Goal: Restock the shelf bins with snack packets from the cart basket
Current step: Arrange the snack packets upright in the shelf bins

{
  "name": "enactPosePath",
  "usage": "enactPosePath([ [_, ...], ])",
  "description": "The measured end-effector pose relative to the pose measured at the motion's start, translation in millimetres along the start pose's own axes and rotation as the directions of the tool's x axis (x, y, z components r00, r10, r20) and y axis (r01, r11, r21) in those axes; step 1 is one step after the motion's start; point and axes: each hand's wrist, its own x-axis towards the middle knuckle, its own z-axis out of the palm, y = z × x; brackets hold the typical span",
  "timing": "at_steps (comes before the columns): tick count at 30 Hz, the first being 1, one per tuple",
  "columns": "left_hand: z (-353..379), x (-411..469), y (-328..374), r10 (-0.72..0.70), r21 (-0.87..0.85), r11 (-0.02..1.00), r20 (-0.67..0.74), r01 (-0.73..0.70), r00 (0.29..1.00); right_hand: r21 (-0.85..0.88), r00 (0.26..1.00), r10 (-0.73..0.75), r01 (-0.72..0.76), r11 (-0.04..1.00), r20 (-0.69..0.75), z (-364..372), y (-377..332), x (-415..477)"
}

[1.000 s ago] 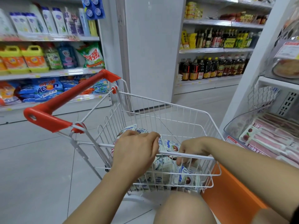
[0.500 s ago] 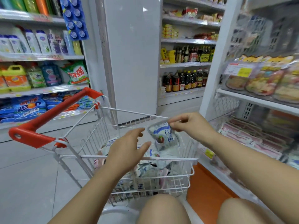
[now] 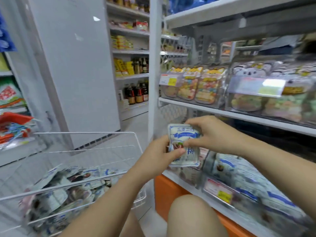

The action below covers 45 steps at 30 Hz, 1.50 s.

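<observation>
Left hand and right hand pinch one snack packet near the partly filled shelf bin; many more lie in the cart basket

The lower shelf carries a clear bin at its front edge, filled with white-and-blue snack packets. The shelf above bears bags of sweets in clear boxes. The wire cart basket, packets piled inside, stands on the floor.

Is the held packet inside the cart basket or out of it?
Out. The left hand and right hand hold the snack packet in the air, right of the rim of the cart basket.
</observation>
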Motion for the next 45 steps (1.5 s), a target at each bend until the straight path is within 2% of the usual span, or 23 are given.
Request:
enactPosePath([
  [3,35,22,7,-0.009,0.035,0.999,0.016,0.008,1.000,-0.148,0.990,0.063,-0.081,0.986,-0.125,-12,33,-19],
  [5,51,28,2,-0.025,0.212,0.977,0.016,0.021,1.000,-0.214,0.966,0.135,-0.183,0.959,-0.222,-12,61,-31],
  [9,74,29,-24,0.008,0.581,0.805,0.194,-0.122,0.981,-0.212,0.913,0.316,-0.373,0.903,-0.258,4,109,-49],
  [13,90,26,-40,-0.061,0.732,0.643,0.340,-0.224,0.938,-0.180,0.888,0.386,-0.435,0.882,-0.250,34,143,-49],
  [19,88,26,-44,-0.100,0.747,0.627,0.360,-0.222,0.928,-0.205,0.897,0.394,-0.432,0.879,-0.199,67,160,-36],
  [24,88,24,-44,-0.098,0.742,0.635,0.356,-0.217,0.929,-0.059,0.849,0.458,-0.488,0.871,-0.264,47,160,-37],
  [28,90,23,-45,-0.092,0.718,0.665,0.351,-0.205,0.932,0.131,0.796,0.507,-0.493,0.860,-0.329,34,156,-43],
  [31,90,22,-44,-0.103,0.716,0.670,0.352,-0.196,0.930,0.158,0.794,0.507,-0.483,0.861,-0.336,37,157,-44],
  [33,90,22,-42,-0.114,0.717,0.671,0.353,-0.191,0.928,0.118,0.816,0.489,-0.478,0.871,-0.309,44,161,-44],
  [36,90,22,-39,-0.119,0.712,0.677,0.355,-0.186,0.927,-0.046,0.848,0.483,-0.504,0.863,-0.219,64,167,-45],
  [41,89,20,-38,-0.122,0.715,0.673,0.360,-0.189,0.925,-0.372,0.831,0.517,-0.556,0.744,-0.206,96,176,-41],
  [45,88,21,-39,-0.121,0.719,0.667,0.364,-0.196,0.924,-0.473,0.837,0.537,-0.517,0.713,-0.104,96,171,-33],
])
